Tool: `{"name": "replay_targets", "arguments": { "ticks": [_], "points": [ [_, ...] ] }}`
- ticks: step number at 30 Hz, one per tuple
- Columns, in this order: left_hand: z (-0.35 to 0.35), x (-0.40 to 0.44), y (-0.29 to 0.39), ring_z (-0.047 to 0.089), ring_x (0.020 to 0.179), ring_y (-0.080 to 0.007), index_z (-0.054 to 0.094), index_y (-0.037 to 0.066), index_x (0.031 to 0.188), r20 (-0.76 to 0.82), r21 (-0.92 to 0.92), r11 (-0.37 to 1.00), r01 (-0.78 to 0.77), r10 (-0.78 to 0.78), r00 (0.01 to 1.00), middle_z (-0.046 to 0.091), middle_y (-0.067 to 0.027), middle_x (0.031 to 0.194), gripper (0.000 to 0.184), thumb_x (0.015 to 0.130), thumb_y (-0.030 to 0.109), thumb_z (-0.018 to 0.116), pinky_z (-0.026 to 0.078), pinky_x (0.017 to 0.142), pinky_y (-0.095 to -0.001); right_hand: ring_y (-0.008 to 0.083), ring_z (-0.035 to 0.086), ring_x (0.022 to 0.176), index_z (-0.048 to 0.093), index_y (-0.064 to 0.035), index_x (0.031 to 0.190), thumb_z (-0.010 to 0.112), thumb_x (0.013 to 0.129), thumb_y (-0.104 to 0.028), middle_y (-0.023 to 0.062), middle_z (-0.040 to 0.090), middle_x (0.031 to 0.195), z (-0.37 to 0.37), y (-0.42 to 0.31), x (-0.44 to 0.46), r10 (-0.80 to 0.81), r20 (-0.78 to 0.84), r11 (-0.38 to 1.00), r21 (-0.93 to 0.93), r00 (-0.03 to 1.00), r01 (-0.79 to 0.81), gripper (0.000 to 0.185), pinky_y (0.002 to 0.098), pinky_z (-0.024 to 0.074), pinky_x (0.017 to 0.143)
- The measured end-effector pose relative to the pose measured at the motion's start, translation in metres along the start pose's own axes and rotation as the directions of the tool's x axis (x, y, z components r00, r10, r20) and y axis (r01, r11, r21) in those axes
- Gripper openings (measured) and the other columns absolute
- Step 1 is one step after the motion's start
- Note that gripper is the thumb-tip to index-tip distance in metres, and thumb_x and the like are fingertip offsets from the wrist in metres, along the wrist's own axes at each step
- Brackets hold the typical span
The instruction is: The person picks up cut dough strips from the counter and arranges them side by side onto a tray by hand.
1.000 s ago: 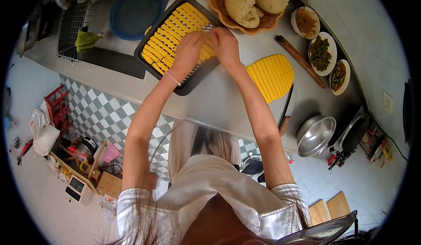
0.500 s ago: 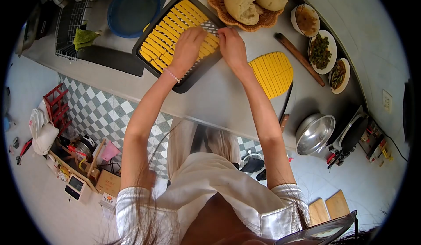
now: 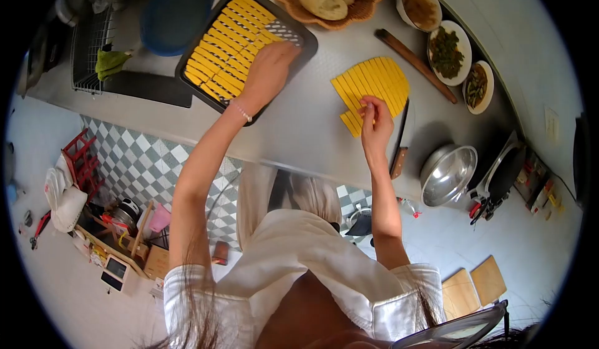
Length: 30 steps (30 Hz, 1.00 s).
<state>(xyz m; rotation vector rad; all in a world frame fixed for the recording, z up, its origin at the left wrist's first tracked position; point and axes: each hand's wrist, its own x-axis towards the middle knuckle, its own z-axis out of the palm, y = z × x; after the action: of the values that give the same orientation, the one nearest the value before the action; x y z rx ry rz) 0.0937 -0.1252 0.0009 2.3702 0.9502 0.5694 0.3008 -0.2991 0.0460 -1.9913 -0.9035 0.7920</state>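
My left hand [image 3: 270,71] rests over the right part of a dark baking tray [image 3: 307,42], its fingers stretched out low over the yellow dough strips [image 3: 228,43]. The strips lie in rows on a perforated surface. Whether the left fingertips touch a strip is hidden by the back of the hand. To the right, a rounded slab of yellow dough [image 3: 380,77] lies on the counter, cut into parallel strips. My right hand [image 3: 377,130] is at its lower left part, thumb and fingers pinched on a dough strip. A knife [image 3: 400,155] with a wooden handle lies beside the slab.
A wooden rolling pin [image 3: 417,66] lies beyond the slab. Dishes of food [image 3: 450,52] line the wall, and a wicker basket [image 3: 349,18] of bread stands behind the tray. A metal bowl [image 3: 448,175] is at the right, the sink [image 3: 153,88] at the left.
My right hand has left the tray and moved right and toward me to the cut dough slab. The left hand stays over the tray. The whole view has shifted slightly.
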Motion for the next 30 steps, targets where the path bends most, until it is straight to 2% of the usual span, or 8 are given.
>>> {"name": "replay_targets", "arguments": {
  "ticks": [5, 8, 12, 17, 21, 24, 27, 30],
  "points": [
    [0.064, -0.080, 0.056, 0.057, 0.103, -0.0318, 0.063, 0.003, 0.112, 0.079, -0.175, 0.985, -0.005, 0.019, 0.997, 0.060, -0.0140, 0.110, 0.030, 0.082, 0.003, 0.064, 0.047, 0.089, -0.0410, 0.0110, 0.061, 0.075, 0.064, -0.0014, 0.102, 0.054, 0.096, -0.006, 0.0069, 0.066, 0.091, -0.031, 0.045, -0.065, 0.184, -0.045, 0.980, -0.064, 0.982, -0.187, 0.013, 0.0245, 0.0477, 0.062],
    [0.077, -0.081, 0.120, 0.056, 0.103, -0.0319, 0.062, 0.001, 0.114, 0.182, -0.181, 0.956, 0.229, -0.196, 0.963, 0.058, -0.0148, 0.111, 0.031, 0.083, 0.005, 0.065, 0.046, 0.088, -0.0402, 0.0120, 0.061, 0.074, 0.065, -0.0033, 0.103, 0.058, 0.095, -0.011, 0.0065, 0.067, 0.091, -0.027, 0.062, -0.093, 0.202, -0.033, 0.973, -0.110, 0.979, -0.205, 0.013, 0.0251, 0.0468, 0.059],
    [0.103, -0.082, 0.155, 0.053, 0.101, -0.0335, 0.061, 0.000, 0.114, 0.095, -0.015, 0.942, 0.335, -0.332, 0.938, 0.055, -0.0162, 0.110, 0.032, 0.083, 0.005, 0.066, 0.045, 0.087, -0.0401, 0.0126, 0.062, 0.075, 0.065, -0.0032, 0.102, 0.058, 0.095, -0.010, 0.0065, 0.066, 0.093, -0.027, 0.075, -0.109, 0.200, -0.038, 0.973, -0.114, 0.979, -0.203, 0.012, 0.0252, 0.0472, 0.059],
    [0.115, -0.078, 0.172, 0.052, 0.099, -0.0336, 0.061, 0.000, 0.105, -0.012, 0.015, 0.920, 0.392, -0.392, 0.920, 0.055, -0.0161, 0.107, 0.024, 0.082, 0.003, 0.067, 0.044, 0.085, -0.0399, 0.0139, 0.062, 0.077, 0.065, -0.0024, 0.101, 0.057, 0.095, -0.008, 0.0066, 0.065, 0.092, -0.041, 0.091, -0.113, 0.078, -0.041, 0.992, -0.100, 0.996, -0.082, 0.011, 0.0261, 0.0487, 0.062],
    [0.131, -0.076, 0.169, 0.055, 0.092, -0.0314, 0.060, 0.002, 0.095, -0.113, -0.074, 0.887, 0.455, -0.461, 0.880, 0.058, -0.0135, 0.098, 0.016, 0.081, 0.002, 0.067, 0.045, 0.080, -0.0399, 0.0164, 0.062, 0.076, 0.064, -0.0018, 0.100, 0.057, 0.094, -0.006, 0.0091, 0.064, 0.091, -0.053, 0.092, -0.099, -0.041, -0.014, 0.998, -0.053, 0.999, 0.040, 0.010, 0.0269, 0.0495, 0.066],
    [0.136, -0.081, 0.167, 0.057, 0.085, -0.0309, 0.059, 0.003, 0.093, -0.100, -0.030, 0.916, 0.400, -0.401, 0.911, 0.060, -0.0117, 0.092, 0.016, 0.080, 0.001, 0.068, 0.046, 0.075, -0.0398, 0.0325, 0.060, 0.085, 0.063, -0.0031, 0.101, 0.059, 0.087, -0.001, 0.0151, 0.061, 0.094, -0.060, 0.091, -0.082, -0.107, 0.050, 0.993, -0.038, 0.993, 0.109, 0.015, 0.0384, 0.0490, 0.076],
    [0.139, -0.092, 0.169, 0.058, 0.083, -0.0312, 0.059, 0.003, 0.094, -0.090, 0.000, 0.952, 0.307, -0.306, 0.948, 0.061, -0.0114, 0.092, 0.019, 0.078, -0.001, 0.069, 0.047, 0.074, -0.0397, 0.0335, 0.057, 0.099, 0.064, -0.0049, 0.104, 0.062, 0.078, 0.001, 0.0136, 0.061, 0.104, -0.069, 0.079, -0.049, -0.404, 0.199, 0.895, -0.118, 0.893, 0.431, 0.027, 0.0413, 0.0463, 0.085],
    [0.137, -0.108, 0.177, 0.059, 0.086, -0.0316, 0.060, 0.004, 0.096, -0.029, 0.019, 0.975, 0.223, -0.222, 0.975, 0.062, -0.0122, 0.095, 0.022, 0.077, -0.003, 0.069, 0.049, 0.076, -0.0399, 0.0329, 0.051, 0.112, 0.066, -0.0083, 0.106, 0.064, 0.072, 0.000, 0.0112, 0.059, 0.115, -0.066, 0.074, -0.022, -0.545, 0.386, 0.764, -0.138, 0.745, 0.630, 0.036, 0.0429, 0.0411, 0.095]
  ]
}}
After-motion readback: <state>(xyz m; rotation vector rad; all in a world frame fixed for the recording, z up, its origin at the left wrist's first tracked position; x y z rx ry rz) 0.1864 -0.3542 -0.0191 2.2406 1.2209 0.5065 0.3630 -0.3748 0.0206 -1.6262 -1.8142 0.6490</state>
